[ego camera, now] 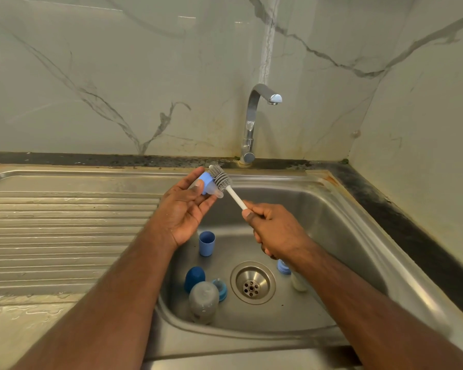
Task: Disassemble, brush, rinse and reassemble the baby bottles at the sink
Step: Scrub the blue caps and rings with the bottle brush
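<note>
My left hand (pixel 183 206) holds a blue collar with a clear teat (pixel 210 186) above the left rim of the sink basin (pixel 340 225). My right hand (pixel 271 229) grips the white handle of a bottle brush (pixel 221 180), whose grey bristle head lies against the collar and teat. In the basin lie a light blue cap (pixel 207 243), a dark blue cap (pixel 195 279), a grey bottle body (pixel 203 301), a second blue collar with teat (pixel 221 289), and another bottle (pixel 296 279) partly hidden under my right forearm.
A chrome tap (pixel 254 116) stands behind the basin, with no water running. A ribbed steel drainboard (pixel 64 231) stretches to the left, wet near its front. The drain (pixel 252 283) sits mid-basin. Marble walls close in behind and on the right.
</note>
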A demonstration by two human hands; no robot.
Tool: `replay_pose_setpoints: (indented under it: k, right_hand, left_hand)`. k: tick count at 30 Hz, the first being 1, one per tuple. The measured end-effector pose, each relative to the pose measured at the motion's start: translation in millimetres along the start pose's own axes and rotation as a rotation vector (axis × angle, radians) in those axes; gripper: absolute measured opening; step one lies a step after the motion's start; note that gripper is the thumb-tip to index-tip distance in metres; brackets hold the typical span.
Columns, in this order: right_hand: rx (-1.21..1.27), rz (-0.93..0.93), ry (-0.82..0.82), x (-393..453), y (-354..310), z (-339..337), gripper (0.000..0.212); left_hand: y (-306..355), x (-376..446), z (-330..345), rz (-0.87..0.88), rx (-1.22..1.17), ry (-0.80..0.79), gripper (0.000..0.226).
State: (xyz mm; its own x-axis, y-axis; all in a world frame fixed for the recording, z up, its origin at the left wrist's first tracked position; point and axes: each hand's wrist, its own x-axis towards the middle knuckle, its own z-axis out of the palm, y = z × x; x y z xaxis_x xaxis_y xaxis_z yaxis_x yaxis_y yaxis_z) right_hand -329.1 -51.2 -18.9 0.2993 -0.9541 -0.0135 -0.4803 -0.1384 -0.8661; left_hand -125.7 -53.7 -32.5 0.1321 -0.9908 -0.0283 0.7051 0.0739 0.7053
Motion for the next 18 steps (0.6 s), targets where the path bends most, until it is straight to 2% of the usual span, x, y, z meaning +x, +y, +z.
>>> replay_pose_setpoints:
  k: [5, 11, 18]
  right_hand:
    - [-0.046, 0.045, 0.0, 3.3, 2.1, -3.4, 0.035]
    - [0.16, 0.028, 0.006, -3.9, 0.6, -8.2, 0.03]
    - [0.095, 0.049, 0.027, 1.3, 4.7, -4.5, 0.031]
  left_hand:
    - [-1.2, -2.1, -0.5, -0.028, 0.049, -0.029, 0.05]
    - [-0.3, 0.6, 1.2, 0.002, 0.045, 0.016, 0.054]
    - [-3.2, -1.1, -1.0, -0.04, 0.077, -0.02, 0.05]
